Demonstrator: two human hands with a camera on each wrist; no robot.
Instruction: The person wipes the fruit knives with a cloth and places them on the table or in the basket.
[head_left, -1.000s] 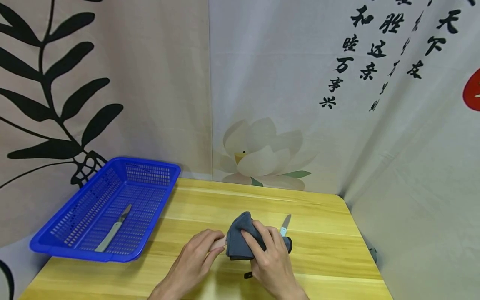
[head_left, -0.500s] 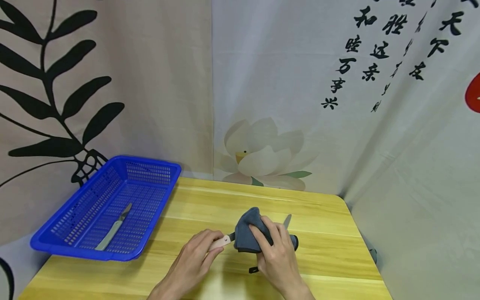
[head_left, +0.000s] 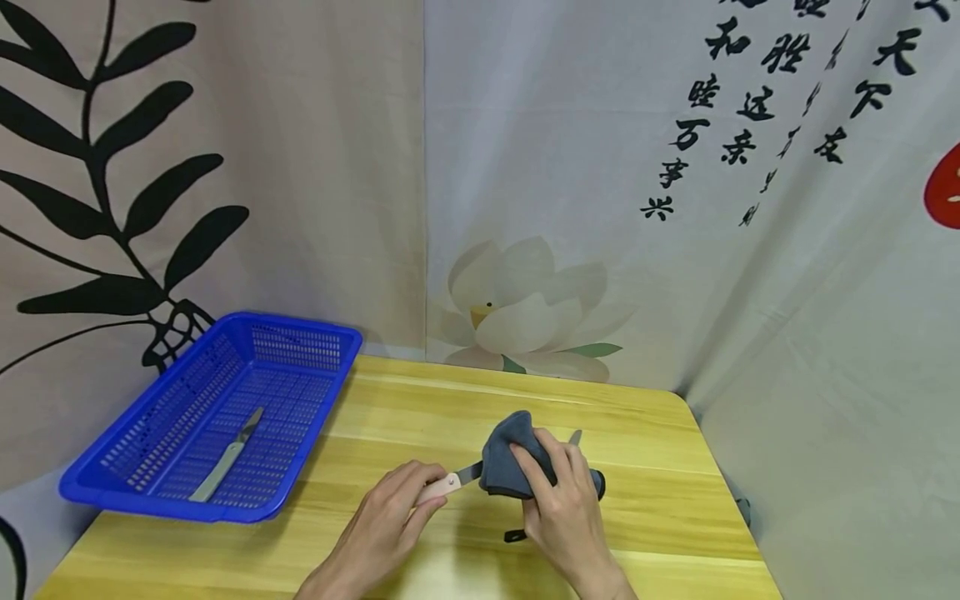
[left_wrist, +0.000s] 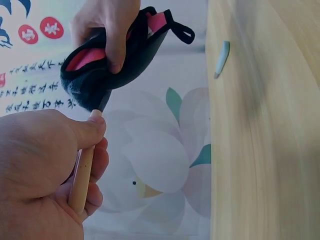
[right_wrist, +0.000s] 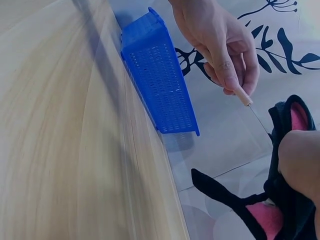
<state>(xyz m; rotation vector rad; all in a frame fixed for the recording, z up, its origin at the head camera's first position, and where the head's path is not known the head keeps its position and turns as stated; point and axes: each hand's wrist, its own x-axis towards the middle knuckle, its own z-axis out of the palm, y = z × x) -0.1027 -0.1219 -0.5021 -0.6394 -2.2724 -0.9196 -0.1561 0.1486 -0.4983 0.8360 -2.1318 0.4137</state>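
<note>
My left hand (head_left: 386, 512) grips the pale pink handle (head_left: 441, 487) of a small knife. From it a bare stretch of blade (head_left: 470, 473) runs into a folded grey-blue cloth (head_left: 513, 454); the tip is hidden there. With thumb and fingers my right hand (head_left: 566, 508) pinches the cloth around the blade, above the table. Black edging, a pink inner side and a black loop (left_wrist: 184, 33) show on the cloth in the left wrist view. A second knife (left_wrist: 222, 60) lies on the table, mostly covered by the right hand in the head view.
At the left a blue perforated basket (head_left: 168, 510) stands on the wooden table (head_left: 405, 392). Inside it lies a knife with a pale green handle (head_left: 225, 467). Printed fabric (head_left: 337, 167) hangs behind the table and along its right side.
My right hand and the cloth have slid right along the blade, away from the handle, baring more metal. The left hand stays nearly in place. More of the table knife is now covered.
</note>
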